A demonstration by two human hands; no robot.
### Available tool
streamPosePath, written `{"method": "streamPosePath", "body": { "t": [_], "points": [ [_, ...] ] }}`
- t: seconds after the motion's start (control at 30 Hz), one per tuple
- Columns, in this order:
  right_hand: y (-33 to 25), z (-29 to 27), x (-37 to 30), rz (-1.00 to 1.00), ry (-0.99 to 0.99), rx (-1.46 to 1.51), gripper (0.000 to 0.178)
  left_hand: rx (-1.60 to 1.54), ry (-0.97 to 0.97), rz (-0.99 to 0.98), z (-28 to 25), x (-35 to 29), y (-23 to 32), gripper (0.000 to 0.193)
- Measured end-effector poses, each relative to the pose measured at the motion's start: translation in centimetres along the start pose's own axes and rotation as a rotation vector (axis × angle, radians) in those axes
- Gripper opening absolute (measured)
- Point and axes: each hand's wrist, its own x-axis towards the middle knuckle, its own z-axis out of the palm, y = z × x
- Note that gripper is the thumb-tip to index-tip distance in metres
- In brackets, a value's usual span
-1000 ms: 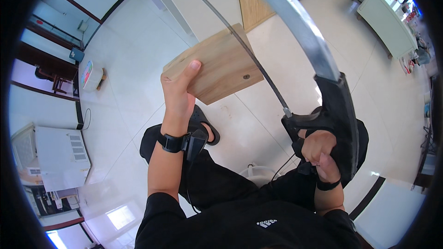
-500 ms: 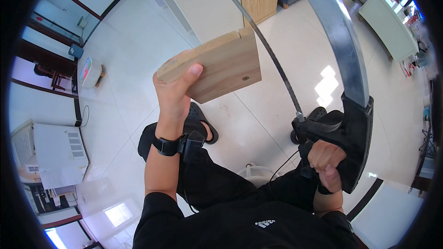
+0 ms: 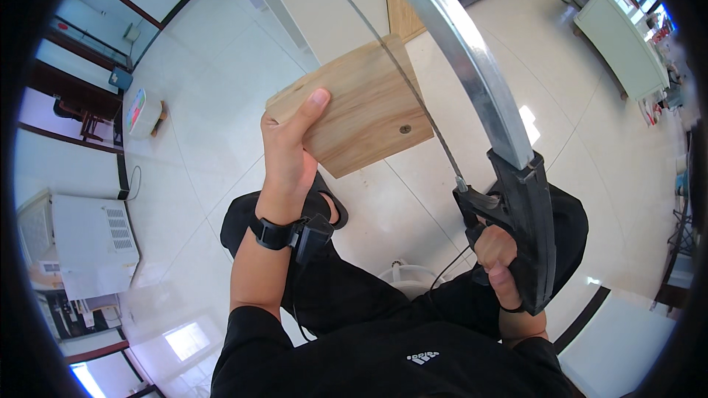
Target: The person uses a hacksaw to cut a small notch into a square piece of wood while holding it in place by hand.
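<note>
White, with a slotted grille on its side, a boxy case (image 3: 96,250) stands at the left edge of the frame, and a pale tub (image 3: 144,118) sits on the floor above it, in the upper left. Left of centre, the left hand (image 3: 284,144) comes up with a black wristband (image 3: 273,234) on its wrist. Its thumb lies flat on the near face of a wooden board (image 3: 354,110) and the hand is closed on the board's left end; the other fingers are hidden behind the wood. The board is held up tilted, just above the middle of the frame, with a small dark round mark (image 3: 405,130) near its lower right corner. A pale cabinet (image 3: 332,22) stands beyond it, and a white bucket (image 3: 413,280) shows between the legs at lower centre.

Across the board's right part runs the thin blade (image 3: 442,140) of a bow saw, slanting from the top of the frame down toward the right. The saw's metal frame (image 3: 485,66) arches to the right of it. The right hand (image 3: 495,249), right of centre and low, is curled firmly round the black handle (image 3: 527,228). A light green desk (image 3: 619,37) fills the upper right.

As for progress, saw and board are both in hand and the blade is lined up across the wood. The board looks to be in one piece, so any severing appears undone. Whether the teeth already sit in a cut at the upper edge cannot be told.
</note>
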Motion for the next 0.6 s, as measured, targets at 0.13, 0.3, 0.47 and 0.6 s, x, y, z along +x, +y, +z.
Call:
{"method": "streamPosePath", "body": {
  "t": [0.13,0.3,0.47,0.6],
  "points": [
    [0.1,0.3,0.2,-0.056,-0.037,-0.133,0.011,-0.039,0.028,-0.063,0.4,-0.1,-0.3,0.044],
    [0.1,0.9,1.1,-0.043,-0.089,-0.287,0.010,-0.070,0.049,-0.161,0.6,0.1,-0.9,0.045],
    [0.5,1.1,0.3,0.056,-0.034,-0.128,0.009,-0.144,0.016,-0.146,0.5,0.6,-1.8,0.043],
    [0.2,1.3,-0.1,0.111,-0.068,-0.217,0.012,-0.277,0.107,-0.123,-0.7,2.6,-1.1,0.041]
  ]
}}
